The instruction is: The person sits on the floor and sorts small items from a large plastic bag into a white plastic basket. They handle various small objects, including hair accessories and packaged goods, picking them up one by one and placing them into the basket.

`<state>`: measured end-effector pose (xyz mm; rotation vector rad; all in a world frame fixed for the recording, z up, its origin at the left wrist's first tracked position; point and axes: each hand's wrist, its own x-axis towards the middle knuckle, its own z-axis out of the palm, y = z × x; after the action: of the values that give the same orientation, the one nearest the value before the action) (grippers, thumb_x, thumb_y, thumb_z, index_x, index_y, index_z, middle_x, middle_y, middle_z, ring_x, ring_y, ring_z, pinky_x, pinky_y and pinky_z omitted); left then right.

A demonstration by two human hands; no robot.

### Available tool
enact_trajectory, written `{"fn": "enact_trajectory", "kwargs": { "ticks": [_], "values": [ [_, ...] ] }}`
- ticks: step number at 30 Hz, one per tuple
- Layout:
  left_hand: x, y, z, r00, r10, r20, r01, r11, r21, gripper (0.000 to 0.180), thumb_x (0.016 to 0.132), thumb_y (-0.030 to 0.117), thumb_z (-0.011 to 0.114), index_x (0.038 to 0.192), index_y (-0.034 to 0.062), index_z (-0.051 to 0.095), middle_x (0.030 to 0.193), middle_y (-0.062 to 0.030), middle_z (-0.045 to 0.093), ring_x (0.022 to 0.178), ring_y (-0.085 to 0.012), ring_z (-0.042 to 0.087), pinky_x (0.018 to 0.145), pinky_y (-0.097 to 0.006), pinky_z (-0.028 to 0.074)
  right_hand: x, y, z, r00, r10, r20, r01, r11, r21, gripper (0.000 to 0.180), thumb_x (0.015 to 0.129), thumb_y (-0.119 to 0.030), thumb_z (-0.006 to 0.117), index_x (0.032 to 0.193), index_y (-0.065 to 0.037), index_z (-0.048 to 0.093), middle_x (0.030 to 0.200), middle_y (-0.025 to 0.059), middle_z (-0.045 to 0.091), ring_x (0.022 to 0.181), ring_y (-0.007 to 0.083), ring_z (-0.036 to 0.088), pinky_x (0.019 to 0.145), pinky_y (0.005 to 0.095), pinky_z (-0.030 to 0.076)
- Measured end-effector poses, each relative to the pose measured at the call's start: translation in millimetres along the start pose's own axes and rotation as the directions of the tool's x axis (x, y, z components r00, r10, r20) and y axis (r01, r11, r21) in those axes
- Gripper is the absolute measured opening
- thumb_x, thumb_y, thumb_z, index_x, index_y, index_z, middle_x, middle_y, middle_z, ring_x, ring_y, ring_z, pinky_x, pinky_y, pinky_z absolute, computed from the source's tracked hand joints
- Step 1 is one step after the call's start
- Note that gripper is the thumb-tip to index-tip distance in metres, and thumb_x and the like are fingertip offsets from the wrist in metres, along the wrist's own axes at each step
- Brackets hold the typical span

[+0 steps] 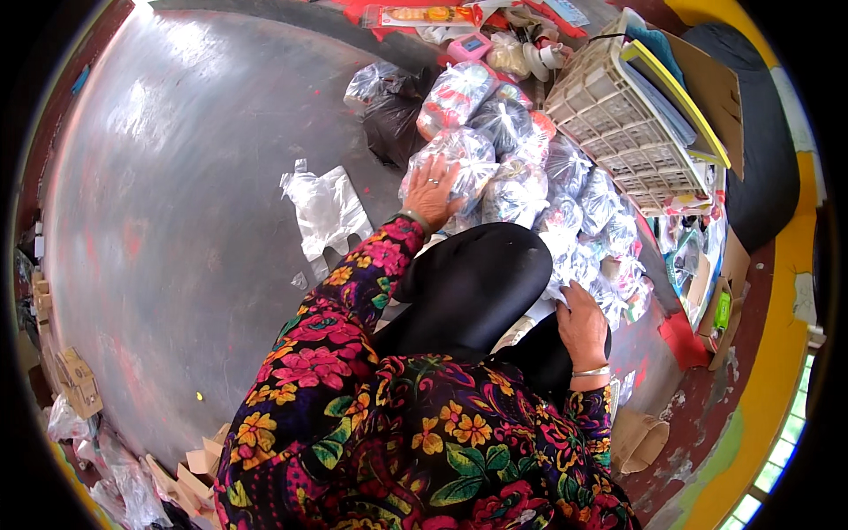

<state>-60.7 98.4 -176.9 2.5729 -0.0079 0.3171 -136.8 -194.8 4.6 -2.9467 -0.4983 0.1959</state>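
Heap of clear tied plastic bags (539,190), each w/ white and coloured contents, lies on the grey floor (177,177) ahead of the person, running from centre toward the right.

Left hand (431,193) rests palm-down on one filled bag (464,159) at the heap's near-left edge; fingers (439,170) spread apart, flat on the plastic, not closed round it. Ring on one finger, bangle at wrist. Sleeve is floral, dark w/ red and yellow.

Right hand (581,322) sits at the heap's lower-right end, touching the bags there (609,283). Fingers point up into the plastic; whether they pinch a bag or just press it, cannot tell. Bangle on wrist.

Between the two arms: black cloth (473,283), covering the person's lap or knee.

Left of the heap, apart from it: one empty clear carrier bag (327,212) flat on the floor. Behind heap: dark plastic bag (393,124), touching the pile.

Right of heap: beige plastic crate (609,124), tilted, w/ yellow-edged flat items inside. Beyond it, red mat (389,18) w/ mixed small goods.

Lower left edge: small folded cardboard boxes (79,380). Lower right: brown paper bag (640,442) on floor.
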Motion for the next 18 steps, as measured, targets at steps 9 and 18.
{"fn": "enact_trajectory", "kwargs": {
  "ticks": [9,18],
  "values": [
    [-145,-135,-3,0.509,-0.811,0.288,0.697,0.584,0.415,0.061,0.074,0.038,0.059,0.127,0.0152,0.038,0.139,-0.013,0.023,0.13,-0.0286,0.018,0.102,-0.041,0.025,-13,9,-12,0.973,-0.008,-0.229,0.015,0.999,0.03,0.021,0.077,-0.007,0.053,0.095,0.001,0.059,0.104,0.0207,0.057,0.097,0.0354,0.054,0.084,0.0381,0.043],
    [-114,-183,-4,0.483,-0.699,0.528,0.429,0.714,0.553,0.068,0.076,0.019,0.05,0.136,0.0231,0.02,0.145,-0.0059,0.006,0.133,-0.0259,0.003,0.101,-0.049,0.021,-16,38,-19,0.935,0.274,-0.226,-0.268,0.962,0.056,0.022,0.078,-0.008,0.051,0.096,0.002,0.058,0.115,0.0243,0.049,0.107,0.0373,0.047,0.09,0.04,0.038]
  ]
}}
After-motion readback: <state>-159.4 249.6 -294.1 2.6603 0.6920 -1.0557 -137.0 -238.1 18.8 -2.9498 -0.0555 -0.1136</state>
